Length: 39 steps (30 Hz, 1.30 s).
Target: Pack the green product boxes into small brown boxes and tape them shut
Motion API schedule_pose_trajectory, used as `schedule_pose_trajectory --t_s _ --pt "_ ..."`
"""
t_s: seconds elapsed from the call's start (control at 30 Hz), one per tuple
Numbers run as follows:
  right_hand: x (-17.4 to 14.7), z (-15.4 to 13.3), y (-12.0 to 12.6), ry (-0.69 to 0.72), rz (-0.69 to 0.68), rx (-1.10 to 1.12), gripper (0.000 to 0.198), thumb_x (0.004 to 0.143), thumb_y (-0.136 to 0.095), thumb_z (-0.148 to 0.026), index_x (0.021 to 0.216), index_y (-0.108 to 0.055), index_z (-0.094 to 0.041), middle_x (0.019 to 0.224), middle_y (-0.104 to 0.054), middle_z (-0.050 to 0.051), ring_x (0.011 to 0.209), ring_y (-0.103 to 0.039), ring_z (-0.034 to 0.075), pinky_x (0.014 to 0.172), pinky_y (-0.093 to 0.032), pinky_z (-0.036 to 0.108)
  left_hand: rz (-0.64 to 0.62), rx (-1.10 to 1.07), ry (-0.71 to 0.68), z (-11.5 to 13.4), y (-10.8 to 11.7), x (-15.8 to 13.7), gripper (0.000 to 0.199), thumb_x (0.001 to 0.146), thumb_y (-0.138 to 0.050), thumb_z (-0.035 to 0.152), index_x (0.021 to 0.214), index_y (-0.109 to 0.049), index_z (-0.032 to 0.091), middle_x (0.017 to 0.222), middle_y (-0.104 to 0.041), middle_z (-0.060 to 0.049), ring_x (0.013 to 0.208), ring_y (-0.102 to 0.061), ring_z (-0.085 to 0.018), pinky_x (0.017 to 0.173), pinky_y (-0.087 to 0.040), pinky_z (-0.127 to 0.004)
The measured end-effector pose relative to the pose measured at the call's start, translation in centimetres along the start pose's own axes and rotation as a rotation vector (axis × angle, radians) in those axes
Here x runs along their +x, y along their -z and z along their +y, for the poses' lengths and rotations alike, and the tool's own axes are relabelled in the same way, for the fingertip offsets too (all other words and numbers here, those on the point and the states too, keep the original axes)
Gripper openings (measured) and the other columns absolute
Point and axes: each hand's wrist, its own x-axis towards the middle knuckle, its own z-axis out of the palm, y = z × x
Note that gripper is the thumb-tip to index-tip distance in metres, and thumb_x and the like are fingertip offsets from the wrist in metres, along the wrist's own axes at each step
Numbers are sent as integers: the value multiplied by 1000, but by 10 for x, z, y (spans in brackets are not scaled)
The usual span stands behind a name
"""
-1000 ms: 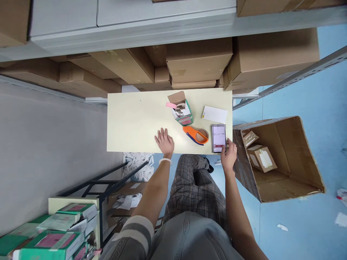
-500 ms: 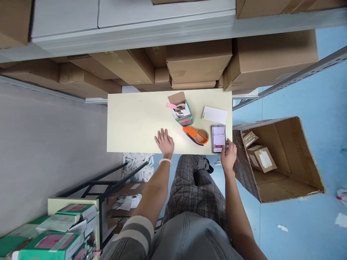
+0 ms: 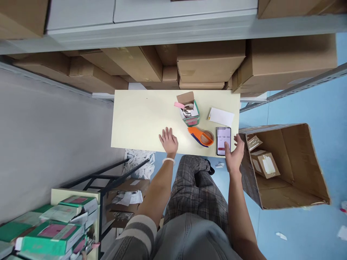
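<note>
"Head view?"
"Left hand (image 3: 169, 143): flat, fingers spread. Beyond it, rightward, an open box (image 3: 191, 121) holds shiny items (image 3: 187, 111)."
"And the phone (image 3: 223, 134)?"
"Beneath the loosely open right hand (image 3: 235, 155)'s thumb. Right of that hand, a carton (image 3: 302, 159) holds parcels (image 3: 265, 164)."

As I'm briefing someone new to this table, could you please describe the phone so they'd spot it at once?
Find the pale table and go to its near right corner, by the right hand. The phone lies there, right of the orange dispenser and nearer than the flat white item; only it is lit, showing digits.
</note>
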Motion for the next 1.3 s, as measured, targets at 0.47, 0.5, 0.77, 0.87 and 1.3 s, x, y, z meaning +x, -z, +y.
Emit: schedule_pose_trajectory --t_s 0.47,0.5,0.77,0.87,1.3 --pt "62 -193 -94 276 -78 -24 88 89 -51 -63 157 -11 -25 154 -32 20 136 -43 39 98 -50 60 -6 -51 9 -2 1 1 51 97 -38 22 146 -49 20 157 -45 -8 154 -24 -25 128 -9 -52" --pt "60 -197 -99 256 -63 -48 86 90 -50 -61 158 -10 -26 153 -33 20 132 -47 39 96 -52 59 -8 -55 8 -2 1 1 51 97 -38 22 146 -49 20 157 -44 -7 154 -24 -25 128 -8 -52" --pt "54 -198 -112 137 -1 -123 77 86 -51 -43 153 -20 -22 141 -49 18 118 -57 38 80 -59 54 -50 -129 20 -3 4 0 52 96 -41 22 147 -47 21 159 -41 -8 155 -20 -25 128 -4 -53" --pt "56 -195 -113 131 10 -126 73 86 -52 -40 150 -25 -20 138 -52 18 114 -60 35 80 -59 52 -56 -149 7 -1 8 -2 51 97 -39 22 147 -47 21 159 -40 -8 155 -19 -25 128 -4 -54" --pt "30 -233 -127 191 -155 -70 70 84 -57 -31 149 -34 -18 139 -55 14 119 -59 30 90 -54 41 -92 -713 188 -9 87 47 35 103 -34 29 126 -59 19 132 -63 -12 126 -59 -21 110 -47 -40"
